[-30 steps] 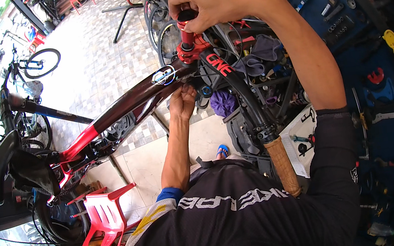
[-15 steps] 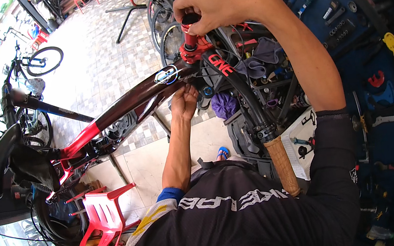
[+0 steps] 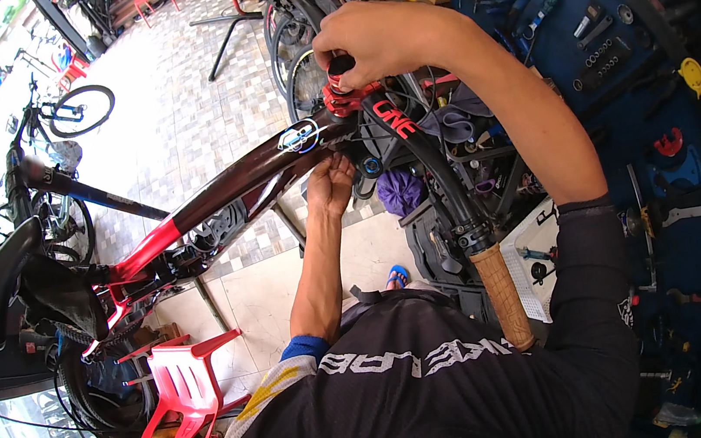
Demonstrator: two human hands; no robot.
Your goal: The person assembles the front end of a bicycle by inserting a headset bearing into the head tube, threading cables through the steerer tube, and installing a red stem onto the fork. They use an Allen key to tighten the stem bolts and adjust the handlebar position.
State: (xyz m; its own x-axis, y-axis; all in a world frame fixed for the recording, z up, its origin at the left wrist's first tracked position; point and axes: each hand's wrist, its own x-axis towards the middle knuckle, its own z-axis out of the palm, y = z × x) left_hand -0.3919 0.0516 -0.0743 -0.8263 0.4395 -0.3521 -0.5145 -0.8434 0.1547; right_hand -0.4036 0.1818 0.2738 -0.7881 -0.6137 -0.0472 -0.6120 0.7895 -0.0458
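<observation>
A dark maroon and red bicycle frame (image 3: 228, 180) stretches from the saddle at left to the red stem (image 3: 342, 102) at upper middle. My right hand (image 3: 363, 38) is above the stem, its thumb and fingers closed round a red headset spacer (image 3: 337, 83) with a black round top (image 3: 341, 64). The spacer sits down close to the stem. Below the front of the frame, my left hand (image 3: 332, 188) is turned palm up, with curled fingers against the tube's underside; its fingertips are partly hidden. A black handlebar (image 3: 436, 169) with a tan grip (image 3: 503, 296) runs toward my chest.
A blue tool board (image 3: 555, 27) with hanging tools fills the right side. A white tray (image 3: 529, 284) with small parts lies beyond the grip. The black saddle (image 3: 3, 279) and a red plastic chair (image 3: 187, 388) are at left. A purple cloth bundle (image 3: 400, 191) hangs near the handlebar.
My right hand has moved down toward the stem, and the red spacer has dropped with it, so less red tube shows. The left hand has stayed beneath the frame.
</observation>
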